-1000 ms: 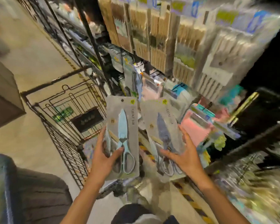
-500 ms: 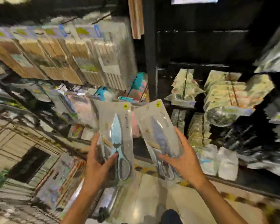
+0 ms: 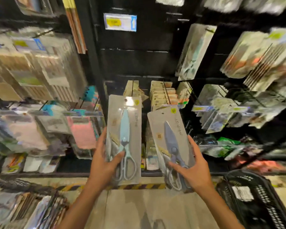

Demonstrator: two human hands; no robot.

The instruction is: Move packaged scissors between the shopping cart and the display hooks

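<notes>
Both packs have swung from cart to rack, now mid-frame. Left hand (image 3: pixel 104 164) grips the blue scissors pack (image 3: pixel 124 139); right hand (image 3: pixel 194 169) grips the grey scissors pack (image 3: pixel 171 146). Stiff, light, slick cards, probably best held low.

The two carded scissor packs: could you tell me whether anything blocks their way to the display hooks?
Nothing visible does. The left hand holds the light-blue scissors pack, the right hand the grey-blue scissors pack, both before the dark hook panel; blur hides the hooks.
</notes>
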